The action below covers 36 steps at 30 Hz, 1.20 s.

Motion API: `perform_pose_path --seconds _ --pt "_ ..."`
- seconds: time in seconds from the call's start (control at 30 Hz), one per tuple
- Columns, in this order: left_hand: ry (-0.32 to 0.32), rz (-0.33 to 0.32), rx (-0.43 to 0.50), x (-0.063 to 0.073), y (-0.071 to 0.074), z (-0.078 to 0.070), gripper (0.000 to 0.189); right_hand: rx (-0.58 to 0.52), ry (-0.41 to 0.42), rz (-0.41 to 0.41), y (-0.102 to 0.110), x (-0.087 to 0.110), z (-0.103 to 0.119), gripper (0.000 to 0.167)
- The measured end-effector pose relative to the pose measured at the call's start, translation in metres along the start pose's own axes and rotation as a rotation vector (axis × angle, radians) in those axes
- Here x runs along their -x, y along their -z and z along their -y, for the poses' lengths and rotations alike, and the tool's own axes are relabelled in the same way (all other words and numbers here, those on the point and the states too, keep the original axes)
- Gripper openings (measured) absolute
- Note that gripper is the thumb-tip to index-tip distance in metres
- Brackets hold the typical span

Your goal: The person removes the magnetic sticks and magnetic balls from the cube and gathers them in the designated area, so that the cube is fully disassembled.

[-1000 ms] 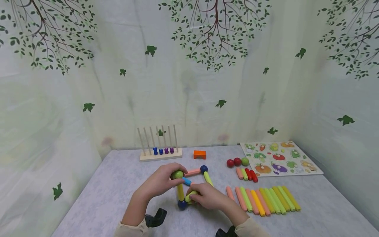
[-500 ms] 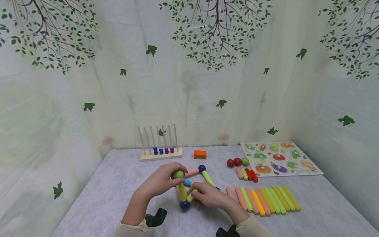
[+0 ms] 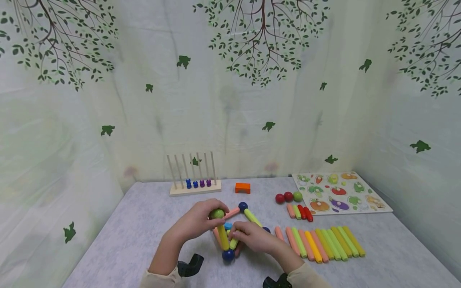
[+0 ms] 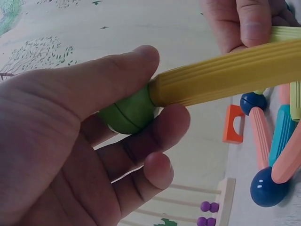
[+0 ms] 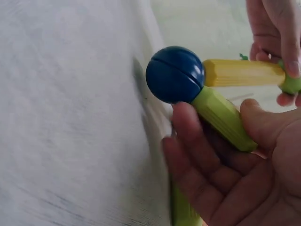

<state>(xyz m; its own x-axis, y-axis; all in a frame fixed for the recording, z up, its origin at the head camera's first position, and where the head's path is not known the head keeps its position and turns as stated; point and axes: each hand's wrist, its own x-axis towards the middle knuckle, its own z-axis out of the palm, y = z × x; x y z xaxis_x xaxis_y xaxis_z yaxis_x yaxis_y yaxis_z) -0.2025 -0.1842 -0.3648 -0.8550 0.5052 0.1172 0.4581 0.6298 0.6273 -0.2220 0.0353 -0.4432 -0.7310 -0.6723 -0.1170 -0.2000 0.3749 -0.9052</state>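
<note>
In the head view my left hand (image 3: pixel 198 219) holds a green ball (image 4: pixel 126 115) between thumb and fingers. A ridged yellow toy building stick (image 4: pixel 221 73) joins that ball and slopes down to a dark blue ball (image 5: pixel 174 74). From the same blue ball runs a light green stick (image 5: pixel 223 118), which my right hand (image 3: pixel 255 237) pinches between thumb and fingers. Behind and below the hands lies a linked frame of sticks and balls, with a pink stick (image 3: pixel 232 213), a far blue ball (image 3: pixel 243 207) and another light green stick (image 3: pixel 253 217). My hands partly hide it.
To the right lies a row of loose sticks (image 3: pixel 320 244), with several short sticks (image 3: pixel 300 212) and three balls (image 3: pixel 288 196) behind it. A vegetable picture board (image 3: pixel 342 193) fills the back right. A peg rack (image 3: pixel 196 187) and orange block (image 3: pixel 243 188) stand at the back.
The blue ball at the lower end of the yellow stick has shifted slightly right and toward me. The frame's far blue ball has moved a little left. Both hands keep their holds.
</note>
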Motion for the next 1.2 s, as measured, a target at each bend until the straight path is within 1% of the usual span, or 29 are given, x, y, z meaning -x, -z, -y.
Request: perform_pose_path --seconds 0.07,0.1,0.2,0.27,0.4,0.63,0.77,0.87,0.93,1.03,1.1,1.13,1.2 --pt "0.000 0.008 -0.009 0.000 0.000 0.000 0.020 0.053 0.009 -0.008 -0.003 -0.001 -0.001 0.006" --pt "-0.002 0.013 -0.015 0.000 0.000 0.000 0.021 0.091 0.015 -0.013 -0.004 -0.002 -0.001 0.004" --pt "-0.004 0.025 -0.030 -0.002 0.000 -0.001 0.023 0.210 0.031 -0.023 -0.008 -0.004 0.000 0.013" --pt "-0.007 0.025 -0.036 -0.002 0.000 -0.001 0.024 0.266 0.033 -0.035 -0.010 -0.005 0.001 0.013" --pt "-0.015 0.006 -0.041 -0.002 0.001 -0.001 0.022 0.316 0.029 -0.069 -0.015 -0.005 0.004 0.010" --pt "-0.043 -0.047 -0.050 0.002 0.000 -0.001 0.023 0.465 0.001 -0.175 -0.025 -0.007 0.009 0.016" --pt "-0.046 -0.060 -0.061 0.003 0.001 -0.001 0.022 0.497 -0.018 -0.206 -0.024 -0.006 0.013 0.016" --pt "-0.045 -0.058 -0.063 0.004 0.000 -0.001 0.021 0.494 -0.016 -0.231 -0.013 -0.002 0.015 0.014" --pt "-0.048 -0.061 -0.065 0.004 0.000 -0.001 0.021 0.449 -0.023 -0.222 -0.001 0.001 0.016 0.012" --pt "-0.050 -0.056 -0.071 0.003 0.000 -0.001 0.022 0.364 -0.061 -0.213 0.021 0.010 0.015 0.016" --pt "-0.047 -0.053 -0.074 0.002 0.001 -0.001 0.021 0.321 -0.104 -0.245 0.036 0.015 0.012 0.017" --pt "-0.046 -0.053 -0.076 0.002 0.001 -0.001 0.021 0.317 -0.121 -0.278 0.044 0.016 0.011 0.017" --pt "-0.036 -0.059 -0.076 0.002 0.002 -0.001 0.021 0.346 -0.140 -0.342 0.062 0.016 0.008 0.017"
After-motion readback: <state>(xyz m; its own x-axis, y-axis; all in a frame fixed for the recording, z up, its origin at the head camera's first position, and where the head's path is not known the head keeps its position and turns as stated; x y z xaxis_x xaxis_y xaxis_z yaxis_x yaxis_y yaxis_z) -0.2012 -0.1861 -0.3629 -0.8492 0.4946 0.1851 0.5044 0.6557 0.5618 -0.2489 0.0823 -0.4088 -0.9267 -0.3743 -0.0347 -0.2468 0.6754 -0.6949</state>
